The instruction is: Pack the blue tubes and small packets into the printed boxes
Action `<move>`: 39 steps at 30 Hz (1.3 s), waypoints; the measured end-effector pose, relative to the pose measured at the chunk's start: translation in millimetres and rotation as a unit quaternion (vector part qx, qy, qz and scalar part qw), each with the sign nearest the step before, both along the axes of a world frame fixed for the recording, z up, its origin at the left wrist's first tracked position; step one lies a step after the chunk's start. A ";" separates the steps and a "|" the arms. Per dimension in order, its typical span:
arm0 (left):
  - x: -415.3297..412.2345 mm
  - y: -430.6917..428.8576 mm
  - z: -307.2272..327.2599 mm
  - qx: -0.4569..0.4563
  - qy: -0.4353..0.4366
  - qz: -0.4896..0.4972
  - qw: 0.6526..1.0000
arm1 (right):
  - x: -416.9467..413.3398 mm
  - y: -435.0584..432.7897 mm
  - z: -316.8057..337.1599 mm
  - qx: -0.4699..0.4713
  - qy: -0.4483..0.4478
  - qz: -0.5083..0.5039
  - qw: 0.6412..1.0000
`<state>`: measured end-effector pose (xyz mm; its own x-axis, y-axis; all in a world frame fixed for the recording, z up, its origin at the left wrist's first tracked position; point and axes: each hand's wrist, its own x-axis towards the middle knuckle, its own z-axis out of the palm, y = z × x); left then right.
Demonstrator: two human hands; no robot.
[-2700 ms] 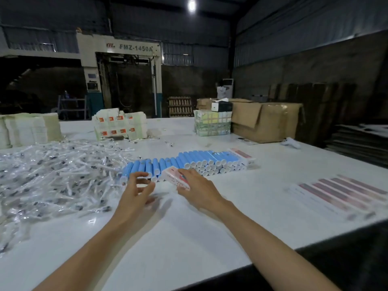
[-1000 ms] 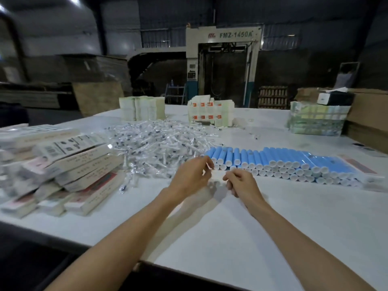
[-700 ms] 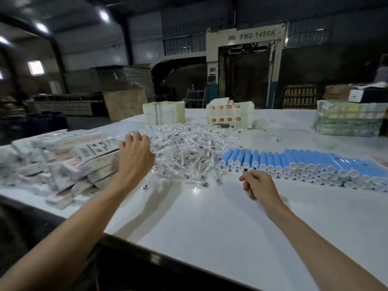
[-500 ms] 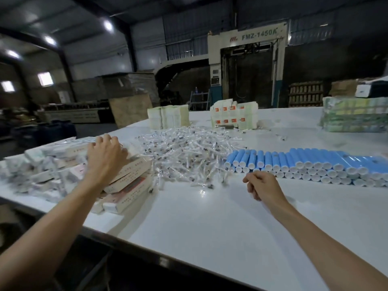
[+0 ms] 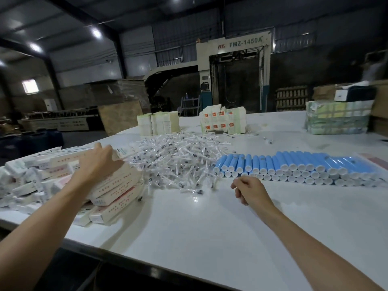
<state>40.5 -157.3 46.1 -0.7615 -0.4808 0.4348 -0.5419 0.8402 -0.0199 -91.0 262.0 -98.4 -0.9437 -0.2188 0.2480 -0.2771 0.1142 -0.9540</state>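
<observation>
- Left hand (image 5: 98, 162) lies on top of the printed boxes (image 5: 113, 186), a loose pile at left of frame. Fingers are extended over the top box. The thumb is hidden, so I can't tell if it grips.
- Right hand (image 5: 249, 191) rests on the white table (image 5: 189, 238) at centre-right. Its fingers are curled under in a loose fist and nothing shows in it. It sits just in front of the near end of the tube row, not touching it.
- Blue tubes (image 5: 294, 164) are at right of centre, lying side by side in stacked layers. Their white caps face the camera, and the row runs off toward the right edge.
- Small packets (image 5: 178, 160) are clear-wrapped and heaped at mid-frame, between the box pile and the tubes. The heap's left edge touches the boxes and its right edge reaches the first tubes.
- Behind the heap are two blocks of flat cartons. One is plain pale (image 5: 158, 123); the other has red-orange marks (image 5: 222, 120).
- A wrapped bundle (image 5: 336, 117) sits at upper right on the table's far edge, with a dark box (image 5: 357, 94) on top.
- The machine labelled FMZ-1450A (image 5: 233, 66) stands at top centre, behind the table.
</observation>
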 end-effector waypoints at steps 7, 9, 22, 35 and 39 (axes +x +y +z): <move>-4.1 48.1 26.0 0.238 0.137 -0.259 0.926 | -0.5 -0.4 -0.5 0.013 0.000 0.001 1.000; -4.4 76.4 22.1 0.464 0.120 -0.340 0.809 | -0.1 -0.1 0.0 0.014 0.000 -0.001 1.000; -86.6 237.2 -74.3 0.734 0.099 -0.371 0.560 | 11.3 0.6 10.3 0.028 0.005 -0.048 0.998; -99.6 261.7 -116.7 0.741 0.096 -0.358 0.560 | -57.7 59.0 48.4 0.429 0.204 -0.354 0.805; -95.5 263.4 -113.9 0.755 0.100 -0.355 0.542 | -88.1 72.2 56.1 0.575 0.184 -0.339 0.721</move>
<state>-54.9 106.2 -67.8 -0.9979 -0.0202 0.0619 0.0646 -0.1861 0.9804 -179.1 334.1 -42.2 -0.8475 0.0007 0.5308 0.0035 1.0000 0.0043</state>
